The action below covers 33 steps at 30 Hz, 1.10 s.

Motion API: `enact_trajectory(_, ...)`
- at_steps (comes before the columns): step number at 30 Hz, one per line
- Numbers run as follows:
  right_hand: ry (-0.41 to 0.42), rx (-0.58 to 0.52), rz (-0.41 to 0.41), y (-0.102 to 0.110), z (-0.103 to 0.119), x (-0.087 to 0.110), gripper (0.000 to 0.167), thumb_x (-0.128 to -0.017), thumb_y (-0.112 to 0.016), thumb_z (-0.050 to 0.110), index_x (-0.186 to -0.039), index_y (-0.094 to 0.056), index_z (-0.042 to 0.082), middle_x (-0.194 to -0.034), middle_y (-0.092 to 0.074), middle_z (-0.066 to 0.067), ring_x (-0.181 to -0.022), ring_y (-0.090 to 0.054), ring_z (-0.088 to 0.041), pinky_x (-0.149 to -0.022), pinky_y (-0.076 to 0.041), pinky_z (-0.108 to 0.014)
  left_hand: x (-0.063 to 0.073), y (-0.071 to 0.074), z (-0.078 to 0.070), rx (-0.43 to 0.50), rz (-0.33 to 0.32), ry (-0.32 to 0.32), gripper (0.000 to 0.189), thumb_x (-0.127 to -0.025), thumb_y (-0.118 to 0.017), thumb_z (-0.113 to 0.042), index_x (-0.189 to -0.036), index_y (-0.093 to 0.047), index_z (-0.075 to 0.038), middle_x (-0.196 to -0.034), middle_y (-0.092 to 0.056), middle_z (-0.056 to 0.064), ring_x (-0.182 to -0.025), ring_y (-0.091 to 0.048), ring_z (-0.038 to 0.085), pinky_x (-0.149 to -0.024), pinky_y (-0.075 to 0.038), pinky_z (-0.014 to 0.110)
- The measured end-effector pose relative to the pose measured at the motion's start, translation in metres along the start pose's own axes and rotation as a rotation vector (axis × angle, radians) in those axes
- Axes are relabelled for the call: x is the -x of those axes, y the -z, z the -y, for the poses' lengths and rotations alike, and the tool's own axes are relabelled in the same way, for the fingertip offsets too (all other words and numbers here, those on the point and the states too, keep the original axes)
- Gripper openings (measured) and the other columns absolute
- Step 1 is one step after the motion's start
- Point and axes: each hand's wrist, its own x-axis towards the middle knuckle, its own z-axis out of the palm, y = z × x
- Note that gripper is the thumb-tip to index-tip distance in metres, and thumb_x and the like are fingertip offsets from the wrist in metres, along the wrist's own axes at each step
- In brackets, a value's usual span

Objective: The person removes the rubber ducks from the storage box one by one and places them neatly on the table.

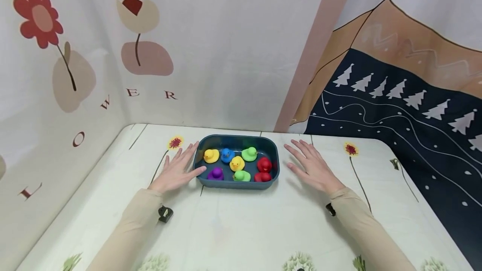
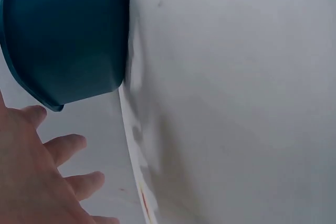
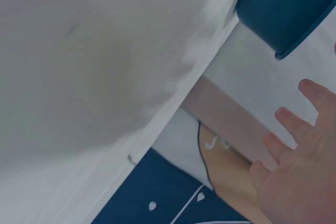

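Note:
A dark blue bin [image 1: 237, 184] stands on the white cloth, with small rubber ducks inside. Among them are two yellow ducks, one of them a yellow duck [image 1: 237, 164] in the middle, a blue duck [image 1: 227, 155], a purple duck [image 1: 216, 174], a green duck [image 1: 249, 154] with another green one nearer, and two red ducks, such as a red duck [image 1: 264, 164]. My left hand [image 1: 176, 171] is at the bin's left end, fingers spread, its thumb overlapping the rim in the head view. Apart from the bin's right side, my right hand [image 1: 311, 167] hovers with fingers spread, holding nothing.
White cloth [image 1: 241, 229] printed with flowers covers the table. Behind the bin rises a hanging cloth wall [image 1: 226, 53], and a dark blue cloth panel with printed trees [image 1: 395, 112] is at the right. A small black device [image 1: 165, 213] sits at the left wrist.

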Motion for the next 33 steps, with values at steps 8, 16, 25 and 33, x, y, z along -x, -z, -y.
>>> enact_trajectory(8,0.05,-0.045,-0.001,-0.006,0.012,-0.011,0.055,-0.1,-0.048,0.041,-0.149,-0.04,0.018,-0.153,-0.031,-0.011,-0.142,-0.019,-0.032,-0.111,-0.011,-0.054,-0.008,-0.001,-0.004,0.08,0.061,-0.024,0.09,-0.09,-0.053,-0.062,-0.157,-0.006,-0.023,-0.159,-0.014,0.014,-0.139,-0.009,0.049,-0.101,0.003,0.07)
enact_trajectory(16,0.107,-0.087,0.005,-0.012,0.025,-0.025,0.055,-0.1,-0.047,0.042,-0.149,-0.039,0.019,-0.153,-0.031,-0.01,-0.142,-0.019,-0.03,-0.113,-0.008,-0.049,-0.015,0.001,-0.005,0.128,0.132,-0.048,0.098,-0.089,-0.059,-0.057,-0.157,0.003,-0.021,-0.159,-0.011,0.016,-0.14,-0.012,0.048,-0.103,0.002,0.068)
enact_trajectory(25,0.148,-0.139,0.027,-0.018,0.043,-0.039,0.054,-0.101,-0.045,0.043,-0.149,-0.04,0.019,-0.153,-0.033,-0.009,-0.141,-0.024,-0.031,-0.113,-0.008,-0.047,-0.015,0.003,-0.001,0.21,0.197,-0.048,0.106,-0.086,-0.065,-0.056,-0.156,0.008,-0.024,-0.156,-0.015,0.024,-0.121,-0.046,0.046,-0.099,-0.03,0.063)
enact_trajectory(33,0.202,-0.159,0.045,-0.025,0.056,-0.049,0.053,-0.101,-0.046,0.041,-0.147,-0.043,0.015,-0.149,-0.038,-0.012,-0.14,-0.026,-0.028,-0.113,-0.009,-0.048,-0.015,0.004,-0.003,0.224,0.219,-0.051,0.109,-0.085,-0.068,-0.053,-0.155,0.009,-0.02,-0.15,-0.024,0.033,-0.099,-0.056,0.035,-0.09,-0.04,0.054)
